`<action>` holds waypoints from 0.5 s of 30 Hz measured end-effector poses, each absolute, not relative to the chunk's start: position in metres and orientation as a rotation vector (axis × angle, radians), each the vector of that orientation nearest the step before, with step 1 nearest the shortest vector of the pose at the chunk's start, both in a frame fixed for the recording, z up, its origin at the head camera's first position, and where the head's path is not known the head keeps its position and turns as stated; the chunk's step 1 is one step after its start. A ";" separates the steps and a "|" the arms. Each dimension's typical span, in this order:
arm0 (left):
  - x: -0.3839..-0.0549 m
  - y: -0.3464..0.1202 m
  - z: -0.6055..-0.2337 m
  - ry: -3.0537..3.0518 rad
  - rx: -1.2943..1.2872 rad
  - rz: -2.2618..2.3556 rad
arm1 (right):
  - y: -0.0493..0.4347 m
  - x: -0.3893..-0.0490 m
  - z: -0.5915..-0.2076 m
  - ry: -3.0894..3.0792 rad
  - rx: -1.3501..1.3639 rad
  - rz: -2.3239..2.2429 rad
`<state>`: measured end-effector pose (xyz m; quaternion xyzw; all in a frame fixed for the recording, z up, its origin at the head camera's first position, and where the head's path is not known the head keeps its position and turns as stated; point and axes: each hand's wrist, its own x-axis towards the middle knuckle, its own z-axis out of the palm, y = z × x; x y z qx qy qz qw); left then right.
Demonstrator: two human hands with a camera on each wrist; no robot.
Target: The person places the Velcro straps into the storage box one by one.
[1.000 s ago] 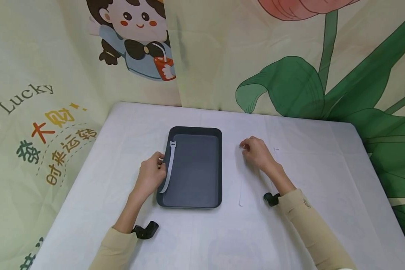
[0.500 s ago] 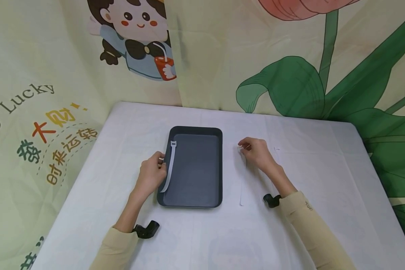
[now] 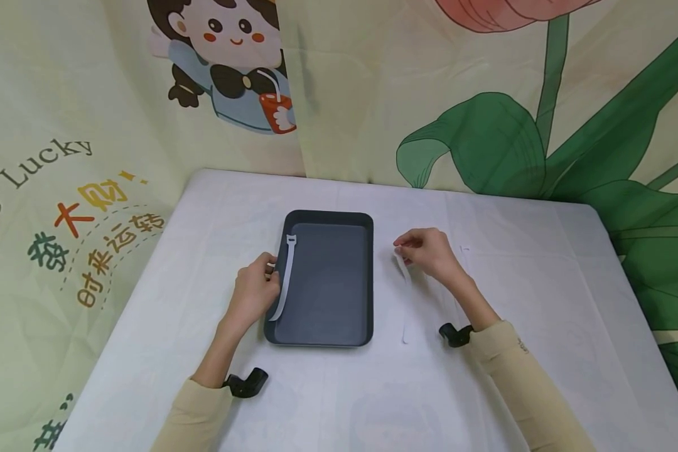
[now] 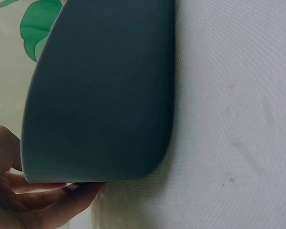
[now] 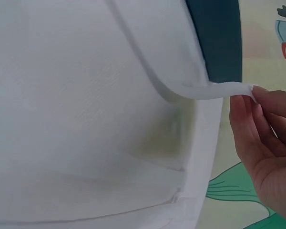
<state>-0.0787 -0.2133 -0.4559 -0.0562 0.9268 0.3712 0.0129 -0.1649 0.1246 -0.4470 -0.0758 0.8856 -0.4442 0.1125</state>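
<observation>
My left hand (image 3: 253,289) holds the left rim of a dark grey rectangular tray (image 3: 328,289), thumb near the rim and fingers against the outer wall (image 4: 105,95). Inside the tray, along its left side, lies a white strap (image 3: 285,276) with a slotted head at the far end. Right of the tray, my right hand (image 3: 429,254) pinches the end of a second white strap (image 5: 205,91) between thumb and fingertips. From there it droops toward the cloth, its near part hard to make out against the white.
A white cloth (image 3: 328,395) covers the table. Right of the held strap, faint outlines of another white strip (image 3: 464,250) show on the cloth, partly behind my right forearm. A printed curtain (image 3: 350,94) hangs beyond the far edge.
My right hand has shifted slightly left toward the tray, and the strap's end has come up off the cloth with it. The left hand and tray have stayed put.
</observation>
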 end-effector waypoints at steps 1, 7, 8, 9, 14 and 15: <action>-0.079 -0.213 -0.456 2.889 -0.177 1.158 | 0.124 -0.164 -0.445 2.594 -0.229 -1.316; -0.081 -0.214 -0.457 2.906 -0.177 1.152 | 0.121 -0.160 -0.435 2.555 -0.253 -1.377; -0.081 -0.214 -0.457 2.907 -0.177 1.150 | 0.120 -0.159 -0.433 2.547 -0.259 -1.388; -0.081 -0.214 -0.457 2.908 -0.177 1.150 | 0.120 -0.158 -0.431 2.538 -0.261 -1.403; -0.081 -0.215 -0.458 2.902 -0.182 1.148 | 0.117 -0.154 -0.420 2.496 -0.297 -1.469; -0.081 -0.215 -0.458 2.899 -0.182 1.147 | 0.116 -0.153 -0.418 2.484 -0.300 -1.482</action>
